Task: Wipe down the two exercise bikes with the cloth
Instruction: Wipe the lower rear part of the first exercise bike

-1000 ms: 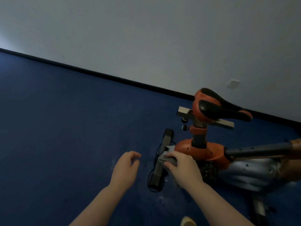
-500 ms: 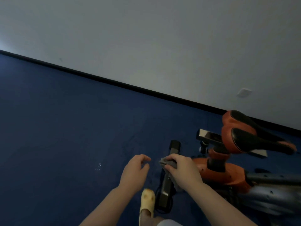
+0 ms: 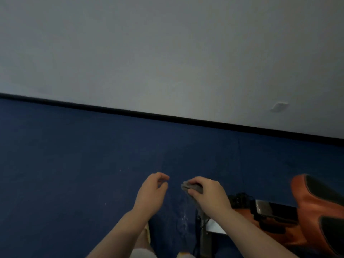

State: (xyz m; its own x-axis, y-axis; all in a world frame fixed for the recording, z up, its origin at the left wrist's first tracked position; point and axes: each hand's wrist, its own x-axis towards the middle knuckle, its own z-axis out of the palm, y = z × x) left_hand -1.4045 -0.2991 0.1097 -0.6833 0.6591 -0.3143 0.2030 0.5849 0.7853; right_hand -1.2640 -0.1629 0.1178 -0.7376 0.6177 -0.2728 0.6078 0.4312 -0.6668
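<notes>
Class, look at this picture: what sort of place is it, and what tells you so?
Probably a small gym or workout room: an orange exercise bike stands on a blue floor by a bare wall.

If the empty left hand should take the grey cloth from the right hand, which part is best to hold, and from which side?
Probably the free end of the cloth poking out past the right hand. The left hand hovers beside it, so come from the left and pinch that bunched edge; the rest is covered by the grip.
</notes>
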